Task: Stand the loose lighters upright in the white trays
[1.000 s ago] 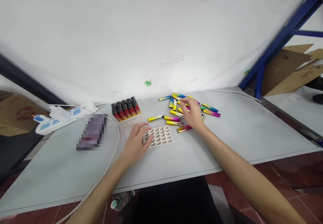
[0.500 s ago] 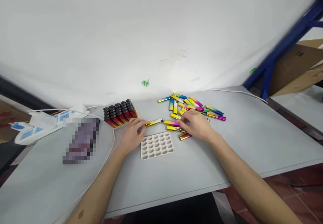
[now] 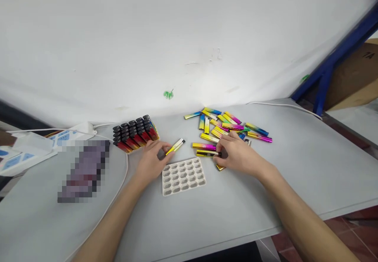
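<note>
My left hand pinches a yellow and silver lighter by its yellow end, just behind the tray. My right hand is closed over the front of a loose pile of shiny coloured lighters; its fingertips touch a red and gold lighter, mostly hidden under them. A yellow and black lighter lies at those fingertips. Between my hands sits a white tray with rows of oval hollows. Left of it, black-capped red lighters stand upright in a packed block.
A blurred dark object lies on the grey table at the left, near a white power strip. White cables cross the left side, and another cable runs along the wall. A blue frame rises at the right.
The lighter in my left hand has tilted, its black end turned up and away. My right hand has shifted slightly right and down, over the red and gold lighter. The view has moved a little.
</note>
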The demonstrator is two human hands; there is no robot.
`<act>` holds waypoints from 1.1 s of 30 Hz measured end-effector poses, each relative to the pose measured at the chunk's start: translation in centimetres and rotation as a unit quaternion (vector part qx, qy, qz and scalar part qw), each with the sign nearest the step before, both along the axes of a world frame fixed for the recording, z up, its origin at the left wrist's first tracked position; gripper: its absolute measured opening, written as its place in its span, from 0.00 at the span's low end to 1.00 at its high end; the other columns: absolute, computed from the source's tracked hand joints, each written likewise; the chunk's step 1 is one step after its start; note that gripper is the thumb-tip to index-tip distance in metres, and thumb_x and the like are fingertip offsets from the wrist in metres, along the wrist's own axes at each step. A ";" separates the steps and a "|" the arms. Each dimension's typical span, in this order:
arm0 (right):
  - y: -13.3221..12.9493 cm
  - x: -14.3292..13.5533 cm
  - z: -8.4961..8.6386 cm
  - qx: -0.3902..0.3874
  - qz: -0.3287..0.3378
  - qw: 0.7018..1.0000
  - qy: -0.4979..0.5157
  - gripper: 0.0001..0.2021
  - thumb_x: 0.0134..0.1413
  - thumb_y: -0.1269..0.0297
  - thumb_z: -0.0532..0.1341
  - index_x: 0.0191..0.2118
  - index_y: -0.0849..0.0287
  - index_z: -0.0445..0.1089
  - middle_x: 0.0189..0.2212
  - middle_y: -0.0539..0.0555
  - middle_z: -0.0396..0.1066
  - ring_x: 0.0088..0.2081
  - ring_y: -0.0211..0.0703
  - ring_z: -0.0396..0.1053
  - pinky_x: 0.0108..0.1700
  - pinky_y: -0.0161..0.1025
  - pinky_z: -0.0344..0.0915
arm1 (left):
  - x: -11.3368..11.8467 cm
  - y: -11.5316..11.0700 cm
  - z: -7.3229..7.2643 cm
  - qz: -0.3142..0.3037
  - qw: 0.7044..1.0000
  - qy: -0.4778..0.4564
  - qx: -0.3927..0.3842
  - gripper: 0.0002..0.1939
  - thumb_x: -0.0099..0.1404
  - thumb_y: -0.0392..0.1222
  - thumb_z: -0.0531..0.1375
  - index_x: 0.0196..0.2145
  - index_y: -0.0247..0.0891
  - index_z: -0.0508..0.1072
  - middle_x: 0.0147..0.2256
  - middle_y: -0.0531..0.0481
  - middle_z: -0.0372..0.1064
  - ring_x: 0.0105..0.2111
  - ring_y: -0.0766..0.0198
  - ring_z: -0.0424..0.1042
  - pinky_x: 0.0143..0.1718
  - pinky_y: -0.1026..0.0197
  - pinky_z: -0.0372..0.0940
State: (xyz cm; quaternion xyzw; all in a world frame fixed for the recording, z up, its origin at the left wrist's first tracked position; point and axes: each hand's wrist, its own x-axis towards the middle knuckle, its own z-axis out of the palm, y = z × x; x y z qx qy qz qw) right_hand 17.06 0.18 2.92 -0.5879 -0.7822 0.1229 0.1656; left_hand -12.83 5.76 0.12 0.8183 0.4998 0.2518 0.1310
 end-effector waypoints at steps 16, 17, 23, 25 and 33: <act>-0.1 -0.6 1.5 -0.100 -0.041 0.877 0.467 0.11 0.61 0.51 0.61 0.42 0.51 0.68 0.38 0.53 0.74 0.39 0.45 0.73 0.44 0.46 0.70 | -0.5 -0.3 0.5 0.017 0.998 -0.057 -0.010 0.17 0.73 0.48 0.48 0.43 0.43 0.75 0.28 0.54 0.70 0.35 0.61 0.72 0.39 0.59 0.65; -0.1 -0.9 1.2 -0.116 -0.039 0.851 0.510 0.11 0.61 0.51 0.61 0.43 0.51 0.67 0.39 0.53 0.74 0.39 0.45 0.73 0.44 0.46 0.71 | -0.5 -0.4 0.5 0.022 0.998 -0.061 -0.002 0.16 0.73 0.48 0.49 0.42 0.43 0.75 0.29 0.53 0.71 0.34 0.61 0.71 0.38 0.60 0.65; 0.4 -2.5 0.3 -0.112 -0.115 0.790 0.591 0.17 0.61 0.47 0.59 0.51 0.47 0.65 0.32 0.48 0.68 0.26 0.39 0.70 0.24 0.37 0.67 | -0.3 -1.6 1.6 -0.070 0.993 -0.037 0.084 0.11 0.70 0.50 0.57 0.36 0.43 0.74 0.25 0.53 0.70 0.32 0.60 0.69 0.40 0.56 0.64; 0.5 -2.7 0.4 -0.097 -0.130 0.794 0.587 0.17 0.61 0.47 0.58 0.52 0.46 0.66 0.29 0.46 0.64 0.19 0.33 0.60 0.17 0.33 0.57 | 0.2 -2.5 2.1 -0.145 0.984 -0.004 0.106 0.14 0.65 0.55 0.61 0.35 0.42 0.73 0.26 0.52 0.70 0.32 0.59 0.67 0.39 0.54 0.62; 0.7 -2.5 0.1 -0.084 -0.118 0.833 0.534 0.14 0.61 0.51 0.60 0.32 0.56 0.65 0.21 0.45 0.61 0.20 0.33 0.56 0.20 0.33 0.51 | 3.2 -5.9 1.5 -0.285 0.957 0.048 0.042 0.17 0.61 0.57 0.65 0.40 0.42 0.73 0.38 0.48 0.71 0.40 0.56 0.66 0.46 0.51 0.61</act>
